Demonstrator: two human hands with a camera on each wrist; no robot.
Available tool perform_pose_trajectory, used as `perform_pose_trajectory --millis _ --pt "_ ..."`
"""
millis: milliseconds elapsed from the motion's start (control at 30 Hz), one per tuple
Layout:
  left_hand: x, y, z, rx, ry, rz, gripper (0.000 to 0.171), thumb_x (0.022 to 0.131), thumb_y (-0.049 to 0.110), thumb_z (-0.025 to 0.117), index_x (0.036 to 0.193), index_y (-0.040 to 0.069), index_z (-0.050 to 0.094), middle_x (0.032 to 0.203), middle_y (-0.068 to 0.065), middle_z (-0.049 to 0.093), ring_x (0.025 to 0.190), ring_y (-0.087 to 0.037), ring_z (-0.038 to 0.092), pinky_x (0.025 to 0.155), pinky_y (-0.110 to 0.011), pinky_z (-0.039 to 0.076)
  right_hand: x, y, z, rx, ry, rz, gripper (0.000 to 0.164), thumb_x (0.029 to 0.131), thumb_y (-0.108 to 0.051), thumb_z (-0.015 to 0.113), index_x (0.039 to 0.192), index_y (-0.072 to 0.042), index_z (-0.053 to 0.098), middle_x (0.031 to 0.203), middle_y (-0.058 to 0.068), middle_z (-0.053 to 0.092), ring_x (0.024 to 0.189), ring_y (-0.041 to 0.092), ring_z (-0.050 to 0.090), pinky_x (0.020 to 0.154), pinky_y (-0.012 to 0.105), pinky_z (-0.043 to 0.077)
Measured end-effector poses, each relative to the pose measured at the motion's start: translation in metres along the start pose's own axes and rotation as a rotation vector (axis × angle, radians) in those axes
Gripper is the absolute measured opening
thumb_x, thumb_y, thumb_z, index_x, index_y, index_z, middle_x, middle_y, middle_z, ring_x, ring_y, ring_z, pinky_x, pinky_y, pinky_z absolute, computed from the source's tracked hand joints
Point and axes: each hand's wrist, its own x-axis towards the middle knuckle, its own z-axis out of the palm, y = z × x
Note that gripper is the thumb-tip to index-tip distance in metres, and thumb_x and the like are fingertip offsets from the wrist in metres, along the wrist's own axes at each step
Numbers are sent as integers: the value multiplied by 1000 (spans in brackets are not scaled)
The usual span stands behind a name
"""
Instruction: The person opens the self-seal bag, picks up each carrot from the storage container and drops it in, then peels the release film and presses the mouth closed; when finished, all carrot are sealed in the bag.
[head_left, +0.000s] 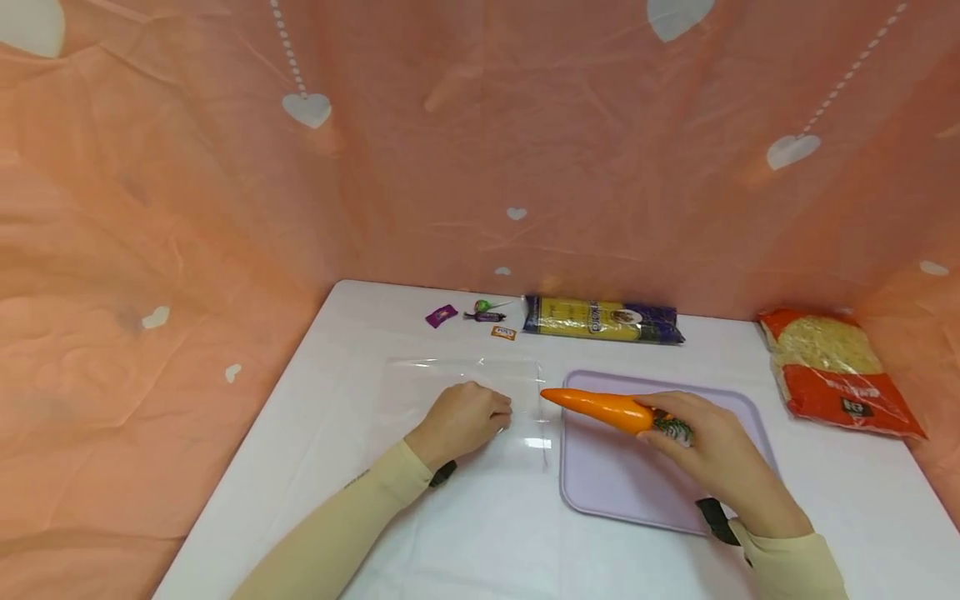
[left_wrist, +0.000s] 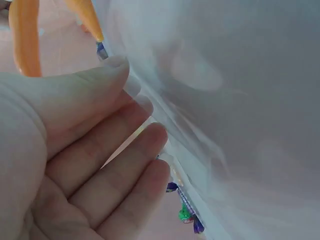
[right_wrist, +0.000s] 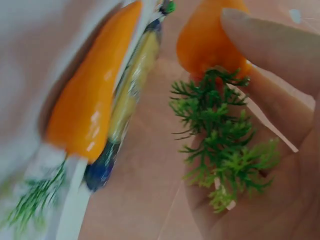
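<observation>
My right hand (head_left: pixel 701 437) grips an orange toy carrot (head_left: pixel 600 407) near its green leafy top (right_wrist: pixel 220 125), above the lilac tray, its tip toward the left. In the right wrist view a second toy carrot (right_wrist: pixel 97 85) lies on the surface beside it; I cannot make it out separately in the head view. My left hand (head_left: pixel 463 421) is over a clear plastic bag (head_left: pixel 420 379) lying flat on the table. In the left wrist view its thumb and forefinger pinch the clear film (left_wrist: pixel 175 115); the other fingers are loosely bent.
Right of the bag lies the lilac tray (head_left: pixel 615 487). Behind are a spaghetti pack (head_left: pixel 592 319), a lollipop (head_left: pixel 482 306) and wrapped sweets (head_left: pixel 442 315). A red pasta bag (head_left: pixel 840 375) sits at the right back. A peach curtain (head_left: pixel 450 167) surrounds the white table.
</observation>
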Motion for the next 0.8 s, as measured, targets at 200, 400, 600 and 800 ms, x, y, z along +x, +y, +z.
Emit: perform_pose_trajectory --millis 200,400,600,800 --pt "-2 0 -5 -34 31 17 20 96 25 70 112 16 79 112 3 77 108 -16 73 97 -35 58 14 -8 14 55 -45 -21 45 80 -18 86 123 -20 72 117 0 73 105 24 69 93 51 55" --pt "0 -4 -7 -65 85 68 19 95 22 72 110 15 80 108 2 78 104 -13 74 94 -31 59 13 -4 21 68 -74 10 44 80 -17 86 122 -19 73 117 2 74 106 28 69 95 53 54" --pt "-1 -7 -11 -68 97 46 19 95 22 72 111 15 80 107 3 78 104 -14 74 94 -31 59 12 0 25 63 -36 -15 47 78 -17 87 122 -22 73 117 0 74 106 26 70 93 50 53" --pt "-1 -7 -14 -84 142 111 19 94 20 72 111 13 80 104 2 79 102 -14 75 93 -31 59 22 -7 39 105 -99 -42 50 82 -19 84 129 -31 69 126 -9 71 114 19 67 98 47 52"
